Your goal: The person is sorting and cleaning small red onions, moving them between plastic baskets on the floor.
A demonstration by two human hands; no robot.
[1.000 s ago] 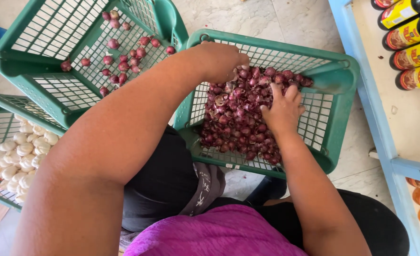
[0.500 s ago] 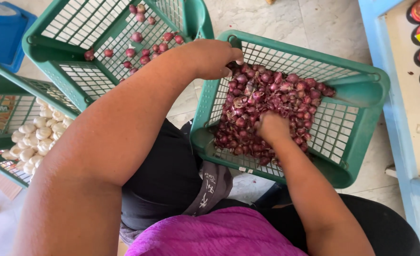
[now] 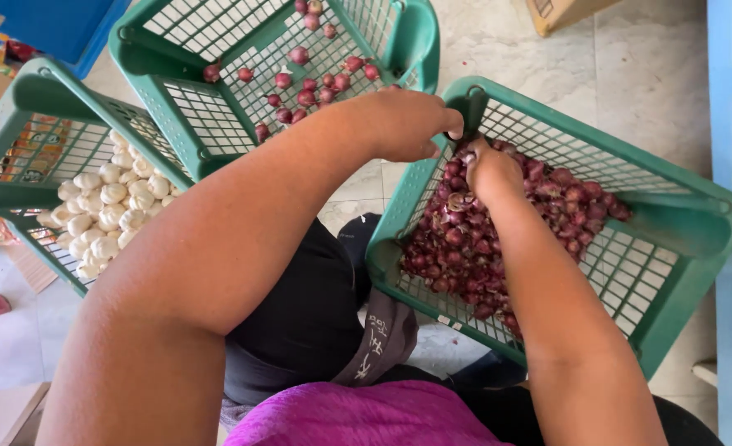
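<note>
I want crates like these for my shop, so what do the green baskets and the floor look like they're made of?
The green baskets look like moulded plastic, semi-matte: one even colour, lattice walls and thick rounded rims. The floor looks like polished stone or marble-look tile, pale with grey veining, straight joints and a soft sheen; which of the two cannot be told.

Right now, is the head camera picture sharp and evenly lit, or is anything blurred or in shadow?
Head view: soft daylight, no harsh glare; the heap of small red shallots in the green plastic basket reads sharp; the left hand and right hand are slightly soft; the near forearms bulge from wide-angle distortion; the lap lies in shadow.
</note>
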